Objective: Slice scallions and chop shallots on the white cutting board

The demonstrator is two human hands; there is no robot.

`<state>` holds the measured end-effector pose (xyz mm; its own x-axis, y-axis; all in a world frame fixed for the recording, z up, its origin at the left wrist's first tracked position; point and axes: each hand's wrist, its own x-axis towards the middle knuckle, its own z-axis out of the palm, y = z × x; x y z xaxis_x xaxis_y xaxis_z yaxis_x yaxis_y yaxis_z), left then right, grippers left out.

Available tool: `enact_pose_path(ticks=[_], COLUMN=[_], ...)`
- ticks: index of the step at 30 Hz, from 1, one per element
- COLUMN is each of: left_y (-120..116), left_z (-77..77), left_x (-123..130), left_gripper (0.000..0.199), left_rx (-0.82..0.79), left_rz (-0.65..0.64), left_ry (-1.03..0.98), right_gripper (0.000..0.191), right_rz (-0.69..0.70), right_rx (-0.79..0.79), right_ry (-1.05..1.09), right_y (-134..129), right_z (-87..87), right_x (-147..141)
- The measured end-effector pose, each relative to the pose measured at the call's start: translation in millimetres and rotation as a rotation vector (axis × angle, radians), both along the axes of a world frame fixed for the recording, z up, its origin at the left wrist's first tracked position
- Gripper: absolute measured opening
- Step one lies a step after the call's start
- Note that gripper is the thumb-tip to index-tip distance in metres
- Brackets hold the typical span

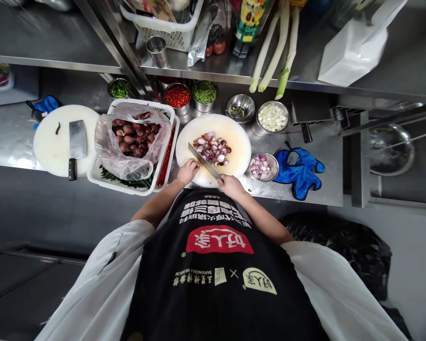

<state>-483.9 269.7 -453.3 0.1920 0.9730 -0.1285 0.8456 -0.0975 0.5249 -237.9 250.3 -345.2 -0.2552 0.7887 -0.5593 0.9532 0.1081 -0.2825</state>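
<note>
My right hand is wrapped round the handle of a kitchen knife, whose blade slants across a round white cutting board. My left hand rests at the board's near left edge, fingers bent together beside the blade. Anything between those fingers is too small to make out. Beyond the blade lies a heap of purple shallots, some apparently cut or peeled. A metal bowl of peeled shallots stands right of the board.
Left stands a white basket holding a plastic bag of unpeeled shallots. Farther left, a cleaver lies on another board. Behind are bowls of chopped red chillies and white pieces. Blue gloves lie right.
</note>
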Motion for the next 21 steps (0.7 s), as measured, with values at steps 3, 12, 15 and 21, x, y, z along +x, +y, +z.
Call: enact_pose_path(ticks=[3, 12, 15, 21], left_y=[3.3, 7.5, 8.0, 8.6], left_z=[-0.2, -6.6, -8.9, -3.5], left_x=[0.7, 0.9, 0.5, 0.1], left_gripper=[0.021, 0.023, 0.024, 0.021], left_rx=[-0.011, -0.035, -0.032, -0.016], left_rz=[0.012, 0.013, 0.006, -0.005], left_ry=[0.021, 0.025, 0.014, 0.022], right_gripper=[0.034, 0.034, 0.034, 0.035], right_rz=[0.010, 0.049, 0.050, 0.027], right_rx=[-0.013, -0.015, -0.028, -0.053], right_ry=[-0.012, -0.023, -0.006, 0.004], right_y=[-0.1, -4.6, -1.1, 28.7], right_z=[-0.9, 2.3, 0.3, -25.3], right_x=[-4.4, 1.6, 1.1, -33.3])
